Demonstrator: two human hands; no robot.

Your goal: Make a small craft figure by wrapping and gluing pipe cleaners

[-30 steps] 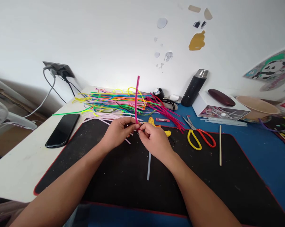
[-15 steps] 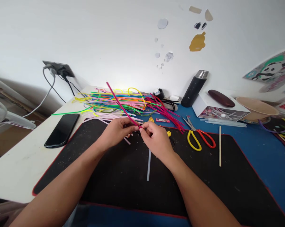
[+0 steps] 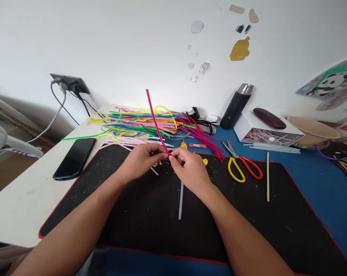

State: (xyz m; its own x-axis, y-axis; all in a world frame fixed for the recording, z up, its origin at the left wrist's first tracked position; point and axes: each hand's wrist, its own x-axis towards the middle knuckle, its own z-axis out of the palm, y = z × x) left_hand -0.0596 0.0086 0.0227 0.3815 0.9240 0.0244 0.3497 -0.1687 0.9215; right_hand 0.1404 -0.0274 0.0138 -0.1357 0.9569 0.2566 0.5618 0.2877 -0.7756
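A magenta pipe cleaner (image 3: pixel 155 122) is pinched near its lower end between my two hands, its long free part rising up and slightly left. My left hand (image 3: pixel 143 159) grips it with thumb and forefinger. Close against it, my right hand (image 3: pixel 190 165) is closed on the same end; the bit inside the fingertips is hidden. Below my right hand a translucent glue stick (image 3: pixel 180 201) lies on the black mat (image 3: pixel 150 222). Small yellow pieces (image 3: pixel 205 162) lie just behind my right hand, partly covered.
Behind my hands lies a pile of coloured pipe cleaners (image 3: pixel 139 124), with magenta ones (image 3: pixel 204 138) beside it. Scissors (image 3: pixel 237 159) and a pale stick (image 3: pixel 268 176) lie to the right. A phone (image 3: pixel 75 159) is at left. A black flask (image 3: pixel 237 107) and a white box (image 3: pixel 265 130) stand behind.
The free part of the magenta pipe cleaner has swung from leaning left to more upright. Both hands stay in nearly the same place, still pinching it.
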